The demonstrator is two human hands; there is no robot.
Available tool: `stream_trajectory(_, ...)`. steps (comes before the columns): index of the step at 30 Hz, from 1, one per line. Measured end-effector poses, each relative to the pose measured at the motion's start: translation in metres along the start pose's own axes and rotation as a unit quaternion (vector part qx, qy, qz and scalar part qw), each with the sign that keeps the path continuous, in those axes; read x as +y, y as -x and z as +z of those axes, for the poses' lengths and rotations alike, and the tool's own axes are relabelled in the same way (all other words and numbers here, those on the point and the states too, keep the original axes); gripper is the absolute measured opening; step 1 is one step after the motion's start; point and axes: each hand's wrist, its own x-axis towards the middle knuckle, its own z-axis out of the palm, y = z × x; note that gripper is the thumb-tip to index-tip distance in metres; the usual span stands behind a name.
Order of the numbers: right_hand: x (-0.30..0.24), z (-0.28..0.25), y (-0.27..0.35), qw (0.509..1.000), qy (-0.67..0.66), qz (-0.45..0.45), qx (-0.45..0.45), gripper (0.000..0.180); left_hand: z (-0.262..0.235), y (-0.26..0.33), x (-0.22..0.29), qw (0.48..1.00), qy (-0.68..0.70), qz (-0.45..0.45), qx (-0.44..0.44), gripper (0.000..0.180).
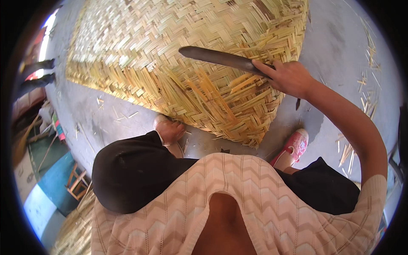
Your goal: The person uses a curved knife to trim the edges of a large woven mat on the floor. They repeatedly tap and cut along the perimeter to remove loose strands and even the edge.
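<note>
A large woven mat [140,46] of yellow-green strips in a herringbone pattern lies on the floor before me, its nearest corner pointing toward my feet. Loose golden strip ends [212,95] stick up near that corner. My right hand [290,78] is closed round a long dark machete [221,57]; its flat, round-tipped blade extends left above the mat. The end of its handle shows below the hand. Down by my left knee, my left hand [171,131] is closed, fingers curled at the mat's near edge; some fingertips are hidden.
Cut strips [348,155] litter the grey floor on the right, with smaller bits on the left. My pink shoe [297,144] stands right of the mat's corner. Another person's dark-clad legs [38,72] are at the far left, above a small wooden chair [77,182] and a straw pile [76,225].
</note>
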Motion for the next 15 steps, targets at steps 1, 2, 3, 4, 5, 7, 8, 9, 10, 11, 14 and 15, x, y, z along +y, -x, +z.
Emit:
stream_trajectory(1,0.005,0.005,-0.01,1.0,0.007,-0.013,-0.013,0.073,-0.004,-0.001,0.003,0.999,0.002,-0.051,-0.005,0.02)
stream_trajectory(2,0.009,0.01,-0.019,0.999,0.014,-0.027,-0.028,0.072,-0.009,-0.001,0.006,0.995,0.007,-0.102,-0.009,0.018)
stream_trajectory(3,0.012,0.016,-0.027,0.998,0.034,-0.037,-0.027,0.071,-0.015,0.001,0.01,0.988,0.012,-0.156,-0.015,0.017)
stream_trajectory(4,0.012,0.023,-0.034,0.997,0.053,-0.047,-0.028,0.069,-0.021,0.004,0.014,0.977,0.02,-0.21,-0.022,0.017)
stream_trajectory(5,0.012,0.029,-0.038,0.995,0.076,-0.054,-0.043,0.068,-0.029,0.007,0.019,0.964,0.029,-0.263,-0.033,0.016)
stream_trajectory(7,0.016,0.039,-0.042,0.996,0.052,-0.061,-0.028,0.066,-0.048,0.016,0.028,0.928,0.044,-0.366,-0.058,0.015)
stream_trajectory(8,0.018,0.043,-0.044,0.997,0.05,-0.062,-0.021,0.065,-0.057,0.02,0.035,0.869,0.054,-0.491,0.038,0.016)
stream_trajectory(9,0.02,0.046,-0.044,0.997,0.029,-0.072,-0.007,0.063,-0.069,0.023,0.038,0.854,0.059,-0.511,0.08,0.016)
stream_trajectory(10,0.021,0.048,-0.046,0.997,0.012,-0.076,-0.004,0.063,-0.082,0.026,0.044,0.821,0.07,-0.559,0.087,0.016)
stream_trajectory(11,0.022,0.05,-0.046,0.997,0.002,-0.08,-0.003,0.062,-0.092,0.029,0.058,0.84,0.077,-0.531,0.081,0.017)
stream_trajectory(14,0.024,0.052,-0.047,0.997,0.004,-0.081,-0.004,0.061,-0.118,0.025,0.095,0.863,0.1,-0.491,0.068,0.017)
stream_trajectory(15,0.024,0.053,-0.047,0.997,0.012,-0.08,-0.004,0.061,-0.117,0.017,0.108,0.838,0.126,-0.526,0.075,0.017)
